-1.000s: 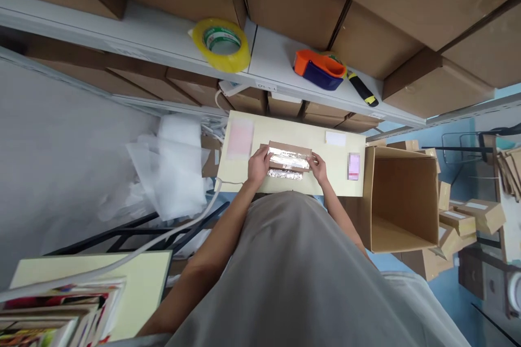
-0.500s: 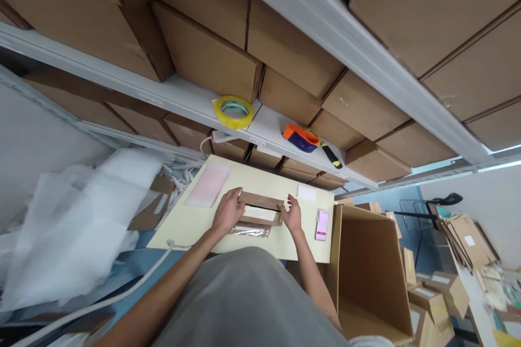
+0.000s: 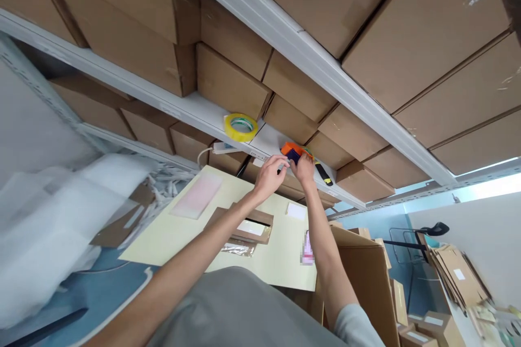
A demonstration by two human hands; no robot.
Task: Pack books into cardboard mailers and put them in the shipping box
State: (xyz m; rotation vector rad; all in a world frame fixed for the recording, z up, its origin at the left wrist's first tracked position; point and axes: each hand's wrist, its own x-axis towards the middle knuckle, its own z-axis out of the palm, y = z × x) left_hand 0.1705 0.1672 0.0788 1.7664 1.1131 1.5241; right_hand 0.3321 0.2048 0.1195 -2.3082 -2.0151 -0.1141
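**Both hands on the tape dispenser at the shelf edge**

The orange-and-blue plastic tape dispenser [image 3: 296, 152] sits on the white metal shelf [image 3: 203, 111], at the front lip, right above the worktop, so it is in easy arm's reach. The right hand [image 3: 304, 169] comes up from 6 o'clock of the dispenser, fingers curled around its near side; grip looks closed on it, though the exact contact is partly hidden. The left hand [image 3: 269, 174] is at the dispenser's 8 o'clock, fingers [image 3: 280, 161] bent and narrow, touching or just short of its blue part; cannot tell which.

At 9 o'clock of the dispenser, well apart, a yellow roll of packing tape [image 3: 241, 126] lies flat on the same shelf. At 3 o'clock, just beside it, a black-and-yellow handled tool [image 3: 324, 174] lies along the shelf edge.

Below, on the pale yellow worktop [image 3: 171, 233]: a flat brown cardboard mailer [image 3: 248, 222] with its flap open, a clear crinkled foil-like bag [image 3: 238, 249] at its 6 o'clock, a pink sheet [image 3: 197, 197] at 10 o'clock, a small white label [image 3: 296, 210] at 2 o'clock.

Room: brown stacked cartons [image 3: 228, 83] close behind the dispenser, so free space is only forward and down. An open brown cardboard box [image 3: 362, 271] stands against the worktop's right edge; white foam wrap [image 3: 61, 216] is heaped on the left.
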